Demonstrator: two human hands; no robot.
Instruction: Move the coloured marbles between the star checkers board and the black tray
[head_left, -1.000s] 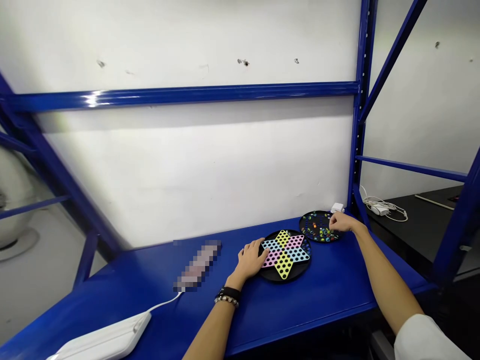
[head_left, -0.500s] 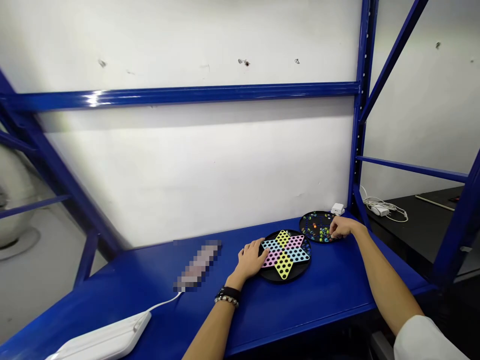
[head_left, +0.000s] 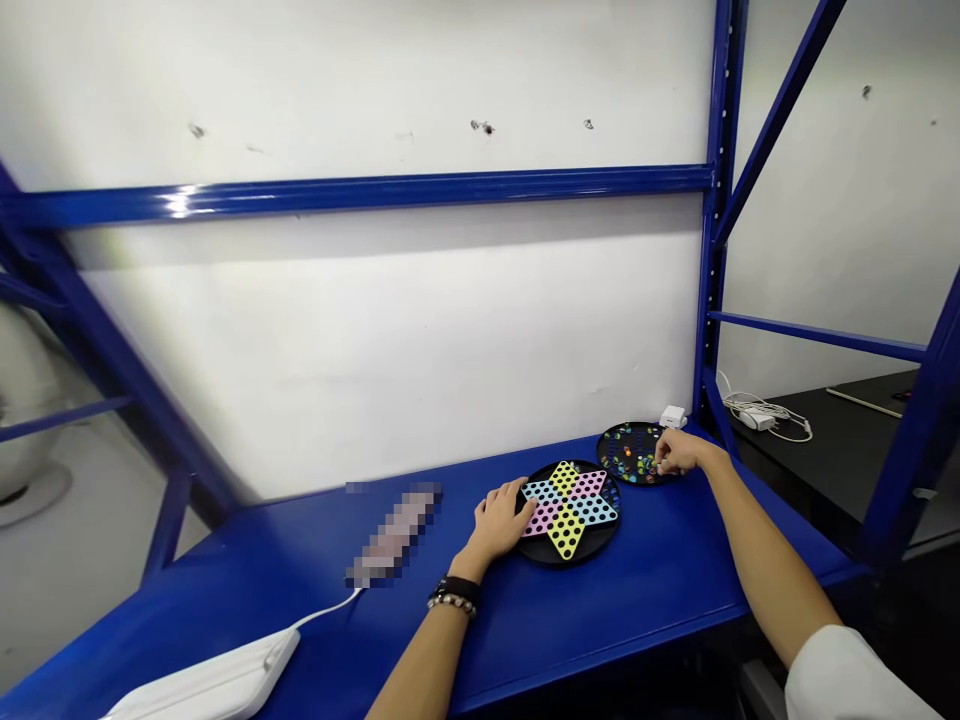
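A round black Chinese checkers board (head_left: pixel 565 511) lies flat on the blue table, its star in yellow, pink and pale blue with dark holes. My left hand (head_left: pixel 498 522) rests open against the board's left edge, thumb over a pink point and fingers along the rim. Behind it and to the right is a round black tray (head_left: pixel 611 468) with several coloured glass marbles (head_left: pixel 646 464) scattered in it. Over this tray's right side is my right hand (head_left: pixel 681 453), fingertips pinched together low among the marbles. What they grip is too small to make out.
A white adapter (head_left: pixel 673 416) stands behind the tray by the blue rack post. A blurred-out flat object (head_left: pixel 396 535) lies to the left, with a cable to a white device (head_left: pixel 206 682). White cables (head_left: pixel 765 415) lie on the black table at right.
My right hand has shifted very slightly over the tray, fingertips still pinched. My left hand keeps its place on the board. The whole view has slid a little.
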